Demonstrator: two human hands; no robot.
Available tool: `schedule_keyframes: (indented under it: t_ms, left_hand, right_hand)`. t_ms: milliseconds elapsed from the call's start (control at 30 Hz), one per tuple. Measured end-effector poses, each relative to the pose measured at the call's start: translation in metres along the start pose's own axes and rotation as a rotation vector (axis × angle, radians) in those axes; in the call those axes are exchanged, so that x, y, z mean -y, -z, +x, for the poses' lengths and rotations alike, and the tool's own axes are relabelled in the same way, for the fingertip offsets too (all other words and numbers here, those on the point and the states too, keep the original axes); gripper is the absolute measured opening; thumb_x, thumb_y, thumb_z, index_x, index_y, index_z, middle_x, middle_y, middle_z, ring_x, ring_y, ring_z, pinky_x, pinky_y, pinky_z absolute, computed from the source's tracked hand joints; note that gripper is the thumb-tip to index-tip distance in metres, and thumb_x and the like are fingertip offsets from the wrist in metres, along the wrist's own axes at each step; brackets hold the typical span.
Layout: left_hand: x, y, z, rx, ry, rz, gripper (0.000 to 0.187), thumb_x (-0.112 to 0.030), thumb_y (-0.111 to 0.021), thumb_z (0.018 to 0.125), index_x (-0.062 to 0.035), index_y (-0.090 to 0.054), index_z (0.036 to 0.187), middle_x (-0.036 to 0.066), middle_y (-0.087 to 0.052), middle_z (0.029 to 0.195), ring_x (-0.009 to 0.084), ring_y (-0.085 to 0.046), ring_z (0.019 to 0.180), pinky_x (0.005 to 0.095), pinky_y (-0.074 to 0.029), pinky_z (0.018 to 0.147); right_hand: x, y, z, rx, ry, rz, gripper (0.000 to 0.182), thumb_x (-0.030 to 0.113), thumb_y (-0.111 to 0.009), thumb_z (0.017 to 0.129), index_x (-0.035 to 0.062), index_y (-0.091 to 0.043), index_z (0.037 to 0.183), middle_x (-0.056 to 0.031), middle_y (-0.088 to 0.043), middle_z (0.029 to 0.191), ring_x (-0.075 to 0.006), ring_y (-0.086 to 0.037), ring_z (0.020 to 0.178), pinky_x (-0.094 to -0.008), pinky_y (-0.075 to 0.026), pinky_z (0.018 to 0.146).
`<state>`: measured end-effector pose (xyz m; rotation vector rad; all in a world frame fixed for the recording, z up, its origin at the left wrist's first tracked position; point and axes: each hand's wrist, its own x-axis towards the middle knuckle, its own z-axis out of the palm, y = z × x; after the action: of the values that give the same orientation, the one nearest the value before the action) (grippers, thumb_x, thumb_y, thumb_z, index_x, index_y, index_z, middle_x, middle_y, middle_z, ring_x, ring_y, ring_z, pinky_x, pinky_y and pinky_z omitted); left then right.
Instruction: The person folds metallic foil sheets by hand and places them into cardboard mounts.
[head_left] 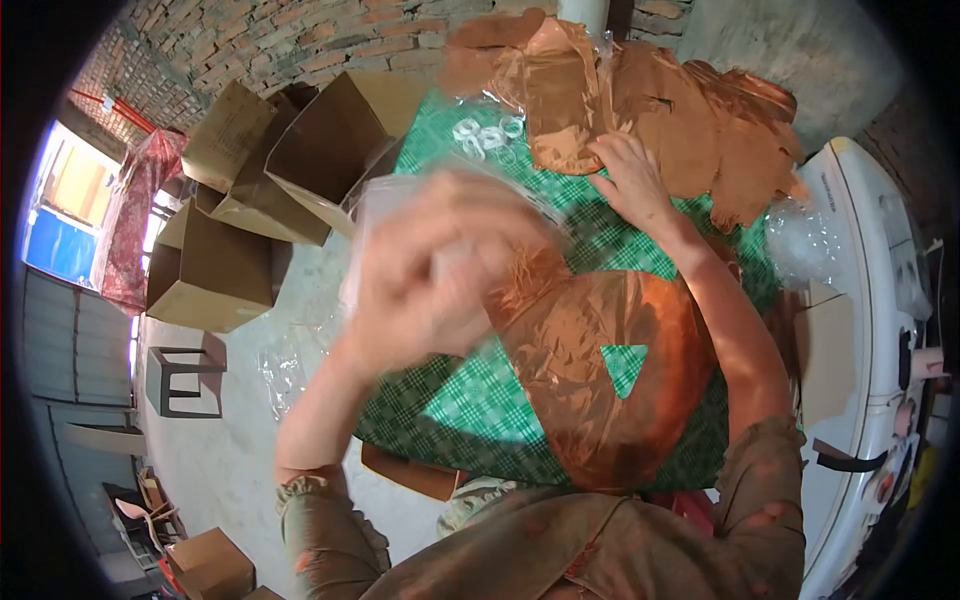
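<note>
Where a brick wall [300,45] closes the far side of the room, a table under one green plaid tablecloth [480,400] stands on a pale floor [235,450]. One thin orange-brown sheet [560,380] with a triangular hole lies near; several brown pieces [660,120] are heaped far right, the right hand [640,185] touching their edge, fingers loosely spread. Blurred above the table's left, the left hand [435,265] looks curled, its grip unclear. At least three cardboard boxes [215,265] stand left, beyond one dark-framed stool [187,382].
</note>
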<state>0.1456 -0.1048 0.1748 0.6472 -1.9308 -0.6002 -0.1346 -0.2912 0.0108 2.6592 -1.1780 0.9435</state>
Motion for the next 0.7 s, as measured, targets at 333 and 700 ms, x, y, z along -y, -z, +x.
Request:
schedule_keyframes:
  t_ms: [333,700]
  left_hand:
    - [-0.095,-0.101,0.019,0.446,-0.526,-0.782,0.02,-0.018,-0.058,0.1,0.0002,-0.066,0.105,0.016,-0.068,0.1,0.0313,-0.065,0.095,0.0414,-0.052,0.087]
    - [-0.107,-0.143,0.03,0.723,-0.507,-1.043,0.02,-0.021,-0.059,0.099,-0.0033,-0.063,0.108,0.014,-0.066,0.101,0.0288,-0.063,0.09,0.0401,-0.052,0.082]
  right_hand:
    - [0.123,0.093,-0.003,-0.164,0.221,0.337,0.029,0.001,-0.069,0.086,0.004,-0.065,0.115,-0.0136,-0.065,0.115,-0.0364,-0.06,0.108,-0.0468,-0.049,0.096]
    - [0.119,0.126,-0.008,-0.13,-0.014,0.433,0.018,-0.005,-0.066,0.087,0.0026,-0.068,0.104,-0.012,-0.067,0.108,-0.0316,-0.061,0.108,-0.0393,-0.048,0.096]
